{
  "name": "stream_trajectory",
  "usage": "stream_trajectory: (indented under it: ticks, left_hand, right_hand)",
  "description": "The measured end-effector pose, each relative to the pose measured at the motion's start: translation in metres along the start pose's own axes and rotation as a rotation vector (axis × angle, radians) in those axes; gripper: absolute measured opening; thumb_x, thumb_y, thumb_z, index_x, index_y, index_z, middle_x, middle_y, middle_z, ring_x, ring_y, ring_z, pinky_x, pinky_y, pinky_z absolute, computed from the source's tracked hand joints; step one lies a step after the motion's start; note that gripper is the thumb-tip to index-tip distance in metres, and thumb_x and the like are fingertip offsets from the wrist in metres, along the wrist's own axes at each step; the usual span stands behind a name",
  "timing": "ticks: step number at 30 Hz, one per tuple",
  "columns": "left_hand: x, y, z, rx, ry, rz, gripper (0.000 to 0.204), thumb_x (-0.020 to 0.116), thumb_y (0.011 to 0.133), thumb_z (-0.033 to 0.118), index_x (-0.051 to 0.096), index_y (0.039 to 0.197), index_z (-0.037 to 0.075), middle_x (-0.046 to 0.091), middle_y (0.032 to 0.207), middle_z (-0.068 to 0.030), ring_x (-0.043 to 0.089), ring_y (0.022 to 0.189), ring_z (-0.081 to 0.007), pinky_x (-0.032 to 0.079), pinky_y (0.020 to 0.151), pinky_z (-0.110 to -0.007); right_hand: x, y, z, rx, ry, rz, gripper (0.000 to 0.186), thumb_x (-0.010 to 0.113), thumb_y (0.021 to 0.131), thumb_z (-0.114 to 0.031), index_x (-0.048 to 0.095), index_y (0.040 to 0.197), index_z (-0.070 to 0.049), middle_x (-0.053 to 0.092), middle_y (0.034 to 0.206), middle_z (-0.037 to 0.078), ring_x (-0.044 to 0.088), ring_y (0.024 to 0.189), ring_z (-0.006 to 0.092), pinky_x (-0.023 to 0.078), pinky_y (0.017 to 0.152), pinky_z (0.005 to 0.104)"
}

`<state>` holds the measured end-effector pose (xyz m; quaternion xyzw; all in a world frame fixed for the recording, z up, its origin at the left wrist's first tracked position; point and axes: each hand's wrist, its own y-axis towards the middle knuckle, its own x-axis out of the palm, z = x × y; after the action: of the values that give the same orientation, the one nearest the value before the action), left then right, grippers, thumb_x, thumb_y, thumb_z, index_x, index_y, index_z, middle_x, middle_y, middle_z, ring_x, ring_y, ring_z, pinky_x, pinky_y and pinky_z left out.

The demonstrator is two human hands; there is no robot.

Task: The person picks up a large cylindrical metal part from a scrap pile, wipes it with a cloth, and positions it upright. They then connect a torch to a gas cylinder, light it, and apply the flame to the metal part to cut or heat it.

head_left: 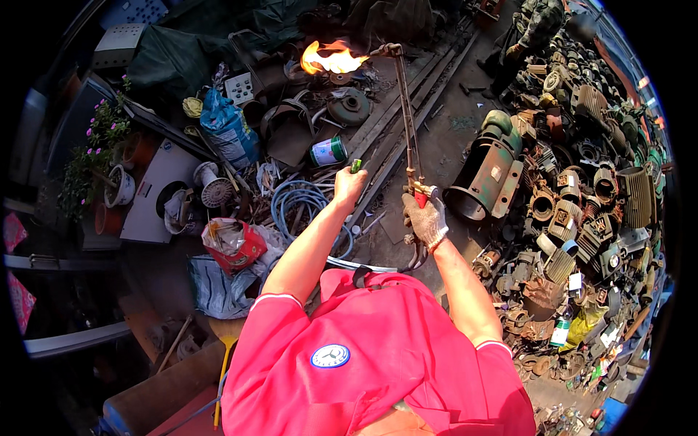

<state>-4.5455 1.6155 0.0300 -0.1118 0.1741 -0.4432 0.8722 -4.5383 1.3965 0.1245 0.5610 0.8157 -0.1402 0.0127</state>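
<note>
My right hand (427, 221), in a knitted work glove, is wrapped round the handle of a long gas cutting torch (407, 109) with a red part near the grip. The torch points away from me, and its bent tip gives off a large orange-yellow flame (331, 58) toward the left. Hoses run back from the handle below my right hand. My bare left hand (349, 187) is closed round a small green lighter (355, 166), whose end sticks out above the fist. It stays to the left of the torch, apart from it and well below the flame.
A green motor housing (493, 171) lies right of the torch, beside a wide heap of scrap motor parts (567, 218). Coiled blue hose (291, 207), a paint can (329, 151) and sacks (229, 127) lie left. Long metal bars (392, 145) run underneath. Another person (534, 33) is at far right.
</note>
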Motion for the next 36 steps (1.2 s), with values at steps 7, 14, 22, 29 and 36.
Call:
stream_trajectory:
  ticks: [7,14,22,29,36]
  left_hand:
    - [-0.063,-0.041,-0.241,-0.484,0.275,0.144,0.035,0.070,0.077,0.023,0.071,0.095,-0.006,0.069,0.078,-0.0168,0.066,0.071,-0.0261,0.051,0.070,-0.041]
    - [-0.133,-0.120,-0.333,-0.657,0.352,0.249,0.021,0.072,0.080,0.018,0.068,0.079,-0.003,0.059,0.061,-0.0091,0.050,0.045,-0.0192,0.036,0.042,-0.038]
    - [-0.126,-0.096,-0.274,-0.505,0.286,0.232,0.027,0.063,0.082,0.025,0.062,0.082,-0.002,0.058,0.065,-0.0098,0.057,0.052,-0.0240,0.045,0.049,-0.040]
    - [-0.067,-0.080,-0.203,-0.326,-0.068,-0.030,0.017,0.062,0.086,0.017,0.061,0.090,0.001,0.059,0.067,-0.0041,0.052,0.051,-0.0136,0.040,0.047,-0.031]
    - [0.034,-0.113,-0.076,0.135,0.128,-0.437,0.021,0.065,0.086,0.014,0.061,0.099,-0.001,0.059,0.074,-0.0011,0.055,0.067,-0.0127,0.046,0.062,-0.029]
  right_hand:
    - [-0.021,0.015,0.019,0.092,0.066,0.162,0.022,0.070,0.092,-0.020,0.065,0.102,-0.001,0.061,0.066,0.003,0.057,0.049,0.0105,0.046,0.044,0.0281]
    - [-0.058,0.016,0.040,0.124,0.106,0.263,0.022,0.070,0.093,-0.025,0.065,0.091,-0.003,0.060,0.064,0.003,0.056,0.047,0.0114,0.045,0.043,0.0276]
    - [-0.061,0.013,0.051,0.140,0.179,0.288,0.025,0.069,0.092,-0.027,0.065,0.091,-0.002,0.061,0.064,0.004,0.057,0.047,0.0121,0.045,0.041,0.0284]
    - [-0.060,0.016,0.059,0.139,0.262,0.278,0.021,0.071,0.092,-0.017,0.066,0.106,-0.002,0.058,0.067,0.004,0.053,0.047,0.0117,0.044,0.040,0.0278]
    - [-0.066,0.023,0.062,0.183,0.301,0.242,0.024,0.073,0.089,-0.021,0.067,0.102,-0.002,0.063,0.070,0.005,0.058,0.051,0.0129,0.048,0.046,0.0276]
